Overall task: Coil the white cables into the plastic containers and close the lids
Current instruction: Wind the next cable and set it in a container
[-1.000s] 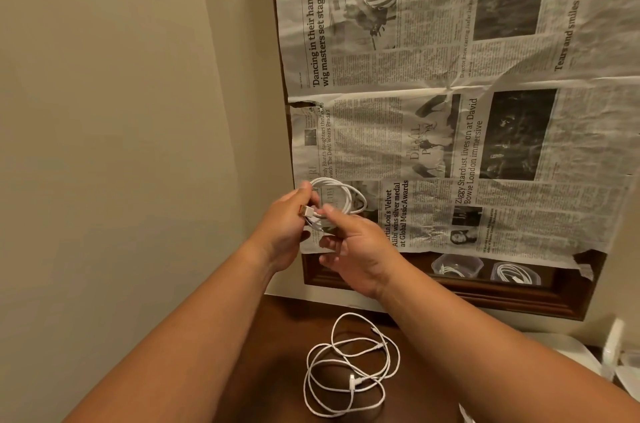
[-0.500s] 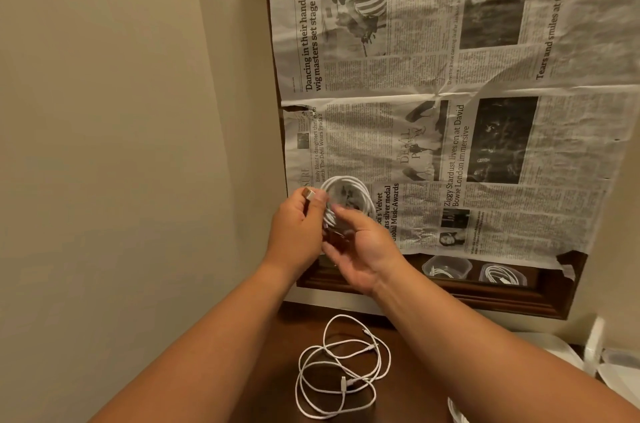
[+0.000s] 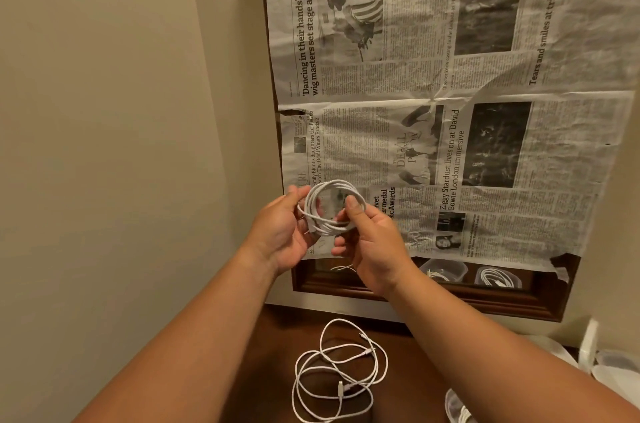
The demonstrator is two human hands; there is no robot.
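I see two hands raised before a newspaper [image 3: 485,83] hung on a framed panel. The left hand [image 3: 280,232] grips the left side of a white coil [image 3: 329,211], fingers curled behind it. The right hand [image 3: 374,246] pinches the coil's right side between thumb and fingers. Below, a second cable [image 3: 339,377] lies in loose loops on the dark table [image 3: 270,363]. Containers [image 3: 453,265] holding cables show under the newspaper.

Low in the frame, my dark brown wooden tabletop [image 3: 415,381] carries a loose tangle of thin white cable [image 3: 340,389]; clear plastic containers [image 3: 613,367] sit at lower right.
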